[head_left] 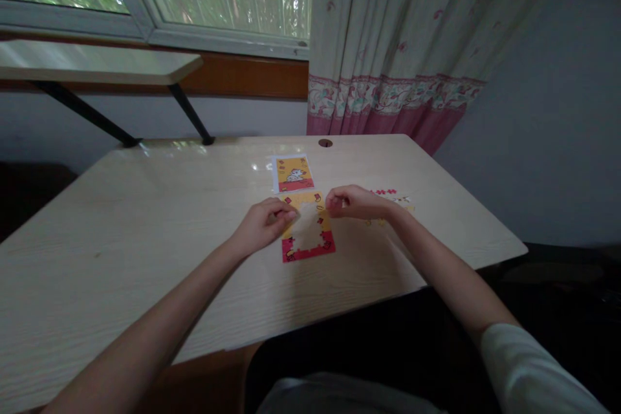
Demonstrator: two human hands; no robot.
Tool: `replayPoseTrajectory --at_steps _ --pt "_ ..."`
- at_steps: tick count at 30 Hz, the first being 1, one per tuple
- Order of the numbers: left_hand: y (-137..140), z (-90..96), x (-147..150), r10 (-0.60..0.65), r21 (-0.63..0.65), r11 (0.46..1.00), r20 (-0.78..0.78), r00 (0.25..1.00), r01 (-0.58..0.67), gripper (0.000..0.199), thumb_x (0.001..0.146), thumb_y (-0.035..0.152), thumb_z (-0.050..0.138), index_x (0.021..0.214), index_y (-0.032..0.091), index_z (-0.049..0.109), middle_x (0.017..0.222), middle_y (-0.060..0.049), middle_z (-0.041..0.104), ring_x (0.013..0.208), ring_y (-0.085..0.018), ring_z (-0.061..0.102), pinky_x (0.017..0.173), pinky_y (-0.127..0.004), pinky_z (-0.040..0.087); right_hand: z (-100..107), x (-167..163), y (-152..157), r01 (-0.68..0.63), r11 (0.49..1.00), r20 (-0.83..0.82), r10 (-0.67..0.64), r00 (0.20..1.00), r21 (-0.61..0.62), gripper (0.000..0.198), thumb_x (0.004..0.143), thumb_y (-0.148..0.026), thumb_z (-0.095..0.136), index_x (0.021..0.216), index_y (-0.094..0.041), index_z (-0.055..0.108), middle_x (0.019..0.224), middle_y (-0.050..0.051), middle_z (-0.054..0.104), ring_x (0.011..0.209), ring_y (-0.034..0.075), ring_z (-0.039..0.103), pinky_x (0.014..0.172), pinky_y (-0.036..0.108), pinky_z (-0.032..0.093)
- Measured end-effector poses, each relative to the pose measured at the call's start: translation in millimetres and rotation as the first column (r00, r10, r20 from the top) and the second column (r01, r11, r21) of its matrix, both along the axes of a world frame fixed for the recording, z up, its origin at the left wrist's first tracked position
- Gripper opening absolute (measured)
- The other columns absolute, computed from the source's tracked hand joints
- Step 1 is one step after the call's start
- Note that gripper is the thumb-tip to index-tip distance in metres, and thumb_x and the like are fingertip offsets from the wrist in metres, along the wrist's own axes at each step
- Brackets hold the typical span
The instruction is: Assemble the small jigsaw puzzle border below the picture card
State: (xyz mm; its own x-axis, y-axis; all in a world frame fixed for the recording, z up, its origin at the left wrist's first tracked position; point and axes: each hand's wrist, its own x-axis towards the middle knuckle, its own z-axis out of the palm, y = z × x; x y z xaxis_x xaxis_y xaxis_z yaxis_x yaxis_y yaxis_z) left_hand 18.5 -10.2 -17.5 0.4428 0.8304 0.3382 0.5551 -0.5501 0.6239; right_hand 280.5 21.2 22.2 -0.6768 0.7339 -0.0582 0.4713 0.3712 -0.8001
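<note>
A jigsaw puzzle [310,251] lies before me, its border joined into a rectangle, yellow above and red below, around a bare middle. My left hand [266,223] is closed at its left side, thumb and fingertips together over the border. At the upper right edge my right hand [354,202] is closed too, fingers curled in a pinch. What either hand holds, if anything, is too small or hidden to make out. Just behind the puzzle lies a picture card [294,174] with a white animal on yellow and red.
Loose puzzle pieces [387,192] lie right of the puzzle, partly behind my right wrist. A raised shelf [101,63] on black legs stands at the back left of the wooden desk [145,226]. A cable hole [325,143] is near the back edge, below a curtain [388,45].
</note>
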Motion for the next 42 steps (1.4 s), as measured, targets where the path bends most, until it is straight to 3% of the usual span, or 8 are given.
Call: replayPoseTrajectory --at_steps 4,10,14,19,27,32,37,42 --pt "-5.4 3.7 6.3 -0.007 -0.020 1.000 0.073 0.997 0.008 0.025 0.083 0.039 0.055 0.079 0.018 0.069 0.066 -0.001 0.058 0.063 -0.014 0.053 0.061 -0.026 0.044 -2.7 -33.0 -0.4 -0.096 0.993 -0.084 0.091 0.992 -0.066 0.011 0.076 -0.024 0.065 0.082 -0.016 0.060 0.073 -0.002 0.062 0.067 0.009 0.055 0.062 0.022 0.043" --pt "-6.2 1.4 7.5 -0.028 -0.027 0.999 0.096 0.995 0.031 0.022 0.083 0.034 0.056 0.073 0.018 0.066 0.066 -0.001 0.057 0.063 -0.013 0.052 0.060 -0.026 0.043 -15.9 -41.0 -2.5 -0.065 0.992 -0.137 0.050 0.989 -0.106 0.012 0.077 -0.024 0.065 0.083 -0.015 0.061 0.076 -0.001 0.063 0.065 0.009 0.056 0.060 0.021 0.044" --pt "-4.9 0.8 8.2 0.010 -0.058 0.998 0.130 0.991 -0.002 0.020 0.081 0.032 0.056 0.072 0.018 0.066 0.070 -0.002 0.060 0.066 -0.014 0.053 0.063 -0.028 0.044 -23.9 -38.8 -7.2 0.105 0.989 -0.129 -0.091 0.988 0.107 0.020 0.077 -0.028 0.067 0.094 -0.017 0.064 0.085 0.003 0.066 0.076 0.013 0.059 0.069 0.025 0.046" --pt "0.4 -3.8 6.9 0.074 -0.124 0.991 0.247 0.966 -0.044 0.019 0.077 0.032 0.056 0.070 0.017 0.065 0.073 -0.004 0.063 0.070 -0.016 0.056 0.066 -0.030 0.045 -28.1 -35.5 -12.3 0.163 0.823 -0.102 -0.128 0.987 0.544 0.026 0.074 -0.033 0.073 0.096 -0.020 0.067 0.089 0.005 0.069 0.089 0.018 0.059 0.084 0.031 0.042" --pt "2.1 -8.6 7.0 0.072 -0.160 0.987 0.343 0.936 -0.017 0.014 0.073 0.028 0.059 0.067 0.017 0.066 0.071 -0.003 0.064 0.071 -0.016 0.058 0.070 -0.030 0.046 -40.7 -36.9 -12.5 0.143 0.632 -0.110 -0.091 0.990 0.761 0.023 0.080 -0.044 0.066 0.090 -0.024 0.070 0.082 0.001 0.069 0.081 0.017 0.056 0.076 0.031 0.038" --pt "1.1 -6.4 8.3 0.086 -0.203 0.979 0.357 0.930 -0.013 0.017 0.074 0.031 0.061 0.067 0.016 0.066 0.071 -0.003 0.065 0.068 -0.015 0.058 0.067 -0.029 0.046 -39.3 -35.6 -14.1 0.141 0.581 -0.098 -0.106 0.990 0.802 0.022 0.085 -0.044 0.060 0.092 -0.026 0.070 0.083 0.001 0.069 0.080 0.016 0.055 0.076 0.032 0.035" --pt "-0.4 -1.9 5.1 0.135 -0.152 0.983 0.255 0.957 -0.098 0.024 0.080 0.037 0.058 0.087 0.016 0.068 0.081 -0.006 0.068 0.073 -0.017 0.059 0.069 -0.031 0.048 -36.3 -27.6 -10.0 0.221 0.511 -0.151 -0.175 0.973 0.831 0.024 0.086 -0.044 0.058 0.093 -0.026 0.071 0.079 0.002 0.067 0.079 0.017 0.052 0.075 0.032 0.034" --pt "2.2 -3.8 -1.3 0.132 0.087 0.987 0.007 0.991 -0.132 0.023 0.085 0.031 0.051 0.092 0.017 0.068 0.088 -0.008 0.067 0.085 -0.021 0.060 0.079 -0.037 0.047 -38.1 -25.0 -3.3 0.244 0.561 -0.116 -0.253 0.960 0.791 0.024 0.085 -0.043 0.060 0.096 -0.026 0.071 0.082 0.003 0.066 0.084 0.018 0.052 0.079 0.033 0.034"
